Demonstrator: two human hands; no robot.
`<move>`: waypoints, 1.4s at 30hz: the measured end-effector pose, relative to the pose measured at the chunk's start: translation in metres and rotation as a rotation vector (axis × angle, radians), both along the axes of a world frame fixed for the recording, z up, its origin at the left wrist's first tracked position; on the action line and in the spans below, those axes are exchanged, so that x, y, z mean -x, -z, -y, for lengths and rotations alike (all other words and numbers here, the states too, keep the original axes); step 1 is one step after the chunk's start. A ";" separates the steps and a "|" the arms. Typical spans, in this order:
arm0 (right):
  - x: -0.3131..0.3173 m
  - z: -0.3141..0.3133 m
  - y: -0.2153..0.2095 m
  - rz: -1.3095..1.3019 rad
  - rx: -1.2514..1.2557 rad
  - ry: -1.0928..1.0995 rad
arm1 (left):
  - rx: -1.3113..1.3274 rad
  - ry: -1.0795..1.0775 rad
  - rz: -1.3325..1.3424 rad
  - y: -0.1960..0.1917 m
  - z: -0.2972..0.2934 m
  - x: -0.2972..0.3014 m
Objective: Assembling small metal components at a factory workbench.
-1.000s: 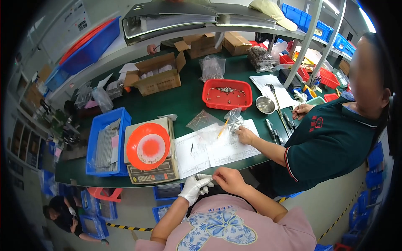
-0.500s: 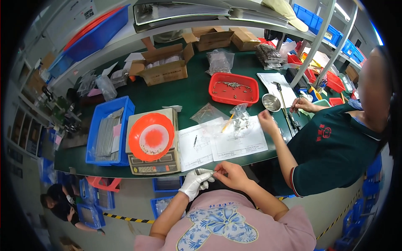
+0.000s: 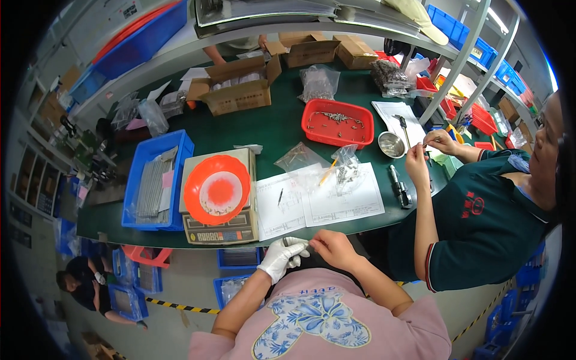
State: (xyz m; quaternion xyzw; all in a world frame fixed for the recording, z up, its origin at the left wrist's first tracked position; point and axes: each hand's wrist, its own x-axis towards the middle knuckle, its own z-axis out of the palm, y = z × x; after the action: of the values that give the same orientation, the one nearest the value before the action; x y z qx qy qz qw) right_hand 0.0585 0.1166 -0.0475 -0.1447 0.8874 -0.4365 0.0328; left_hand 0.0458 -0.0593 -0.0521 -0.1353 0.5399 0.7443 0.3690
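My left hand, in a white glove, is closed with fingers pinched at the table's front edge. Just beside it is my bare right hand, its thumb and fingertips pressed together close to the gloved fingers. Whatever small piece lies between them is too small to make out. Ahead of both hands lie drawing sheets with a pen, and a clear bag of small metal parts beside a yellow pencil. To the left, an orange bowl rests on a weighing scale.
A blue bin of grey strips stands left of the scale. Further back are a red tray with metal pins, a metal bowl and an open carton. On the right, a co-worker handles a small part. A shelf spans the back.
The co-worker's hands have come together, the nearer one moving right and up from beside the metal bowl. My hands stay close together, nearly in place. Someone's arms show more behind the carton.
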 end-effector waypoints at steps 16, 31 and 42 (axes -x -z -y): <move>0.001 0.002 0.004 0.042 0.140 -0.009 | -0.033 -0.039 0.037 0.007 0.001 -0.002; 0.001 0.012 0.004 0.177 0.315 0.064 | -0.037 -0.086 0.062 0.010 0.003 -0.001; 0.004 0.008 0.014 0.231 0.265 0.093 | 0.017 -0.086 0.029 0.009 0.000 0.005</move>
State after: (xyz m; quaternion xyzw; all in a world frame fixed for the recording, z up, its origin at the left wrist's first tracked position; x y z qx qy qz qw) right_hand 0.0542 0.1085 -0.0613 -0.0556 0.8180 -0.5646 0.0948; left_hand 0.0404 -0.0593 -0.0610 -0.1723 0.5346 0.7529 0.3430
